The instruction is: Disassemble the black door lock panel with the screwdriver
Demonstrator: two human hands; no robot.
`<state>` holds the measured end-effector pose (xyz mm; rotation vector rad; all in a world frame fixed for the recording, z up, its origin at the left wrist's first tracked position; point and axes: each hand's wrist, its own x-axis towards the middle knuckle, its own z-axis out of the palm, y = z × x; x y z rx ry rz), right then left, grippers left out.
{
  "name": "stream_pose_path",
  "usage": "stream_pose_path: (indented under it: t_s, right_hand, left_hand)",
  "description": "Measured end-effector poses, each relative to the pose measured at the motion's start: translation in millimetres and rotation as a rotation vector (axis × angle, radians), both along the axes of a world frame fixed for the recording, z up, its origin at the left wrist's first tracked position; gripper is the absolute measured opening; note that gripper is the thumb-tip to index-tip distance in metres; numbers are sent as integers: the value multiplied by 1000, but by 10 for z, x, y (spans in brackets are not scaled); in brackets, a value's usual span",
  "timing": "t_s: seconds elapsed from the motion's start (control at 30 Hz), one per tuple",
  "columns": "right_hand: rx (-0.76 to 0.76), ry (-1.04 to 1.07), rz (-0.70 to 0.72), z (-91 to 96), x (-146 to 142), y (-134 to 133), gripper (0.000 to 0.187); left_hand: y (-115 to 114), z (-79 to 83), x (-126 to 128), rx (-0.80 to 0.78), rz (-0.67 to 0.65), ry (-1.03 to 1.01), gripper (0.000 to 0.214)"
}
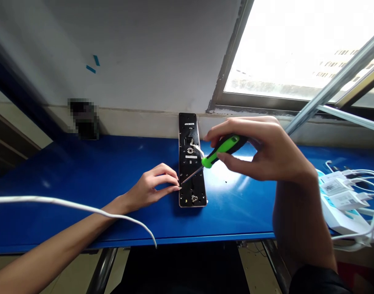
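Note:
A long black panel (187, 171) with screw holes, white labels and a short white cable lies on the blue table, one end toward the wall. My right hand (251, 147) grips the green-and-black handle of a screwdriver (225, 149). The screwdriver slants down to the left, its tip at the panel's left edge. There, the fingers of my left hand (159, 183) come together beside the tip, touching the edge. Whatever they pinch is too small or hidden to make out. A metal post (194, 198) stands out of the panel's near end.
White chargers and cables (343, 190) crowd a power strip (349, 220) at the right. A white cable (83, 207) hangs across my left forearm. A small dark speck (225, 182) lies right of the panel. A pixelated dark object (84, 119) stands by the wall.

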<state>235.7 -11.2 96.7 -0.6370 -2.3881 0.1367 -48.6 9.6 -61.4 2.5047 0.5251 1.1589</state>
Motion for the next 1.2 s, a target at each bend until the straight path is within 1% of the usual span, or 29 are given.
stream_pose_path:
  t_s: [0.07, 0.13, 0.17, 0.23, 0.27, 0.3, 0.37, 0.43, 0.5, 0.57, 0.67, 0.77, 0.9, 1.2]
  right_hand:
    - [-119, 150, -23, -87, 167, 98, 37]
    - [-206, 319, -40, -254, 359, 237, 45]
    - [-234, 418, -73, -361, 456, 318, 49]
    - [-269, 648, -191, -593, 638, 494, 47]
    - [-295, 777, -269, -706, 721, 579, 43]
    - [-325, 886, -346, -811, 798, 659, 39]
    - [-319, 953, -412, -985, 939, 788, 36]
    - [-335, 978, -456, -1108, 1060, 871, 38]
    - [-346, 999, -485, -1191, 1156, 918, 39]
    - [-364, 999, -499, -1247, 1218, 945, 41]
    - [-386, 978, -498, -1291, 1252, 969, 45]
    - [-399, 960, -483, -1302, 1254, 977, 45]
    - [-408, 947, -465, -1305, 1258, 975, 44]
    - [-441, 946, -446, -1348, 1257, 991, 37]
  left_hand:
    - [19, 119, 29, -76, -27, 9, 6]
    - [55, 300, 140, -149, -61, 52, 7]
    - [87, 404, 230, -170, -102, 115, 8]
    - [189, 605, 470, -152, -212, 262, 10]
    - [258, 687, 612, -112, -247, 332, 11]
    - [337, 747, 764, -59, -266, 393, 12]
    - [500, 795, 1075, -4, -278, 513, 14]
    - [641, 751, 1365, -21, -255, 656, 16]
    - [734, 650, 1603, -70, -239, 782, 17]
    - [781, 540, 1776, -91, -261, 844, 18]
    - [808, 427, 1938, -106, -287, 888, 22]
    - [831, 383, 2033, -106, -296, 920, 23]
    - [867, 358, 2099, -104, -311, 952, 26]
    - [864, 353, 2102, -102, -326, 969, 29]
